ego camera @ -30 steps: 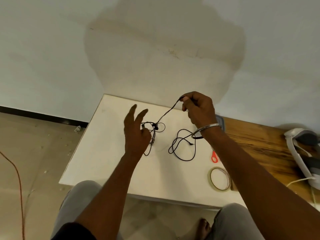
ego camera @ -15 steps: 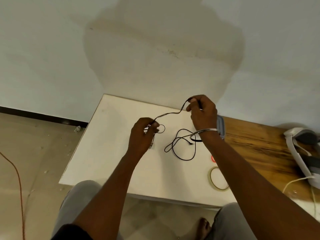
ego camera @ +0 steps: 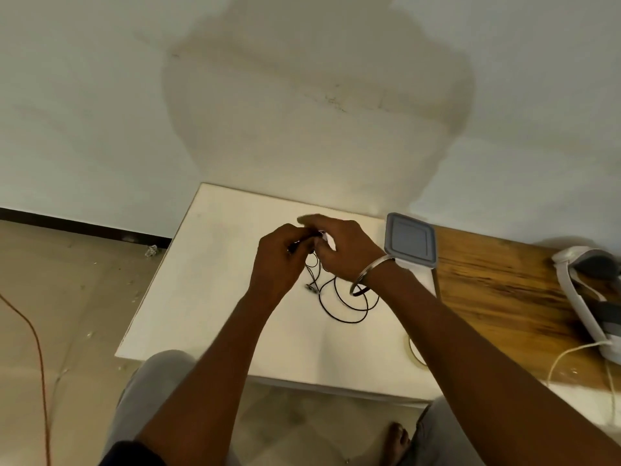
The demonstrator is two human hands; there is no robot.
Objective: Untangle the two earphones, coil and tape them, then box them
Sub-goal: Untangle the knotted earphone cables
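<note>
The 2 hands have come together at the centre of the frame; 0.5 s ago they were apart, with the cord stretched between them. The left hand [ego camera: 279, 260] is curled around the thin black earphone cable [ego camera: 342, 309]. The right hand [ego camera: 346, 250] meets it at the same place, but its fingers are blurred, so I cannot tell if they pinch. I judge that a knot is now being worked. The remaining cable lies in limp round loops on the smooth white bench [ego camera: 208, 280], below the hands. The grey square plastic box [ego camera: 410, 238], with rounded corners, stands lidded to their right.
</note>
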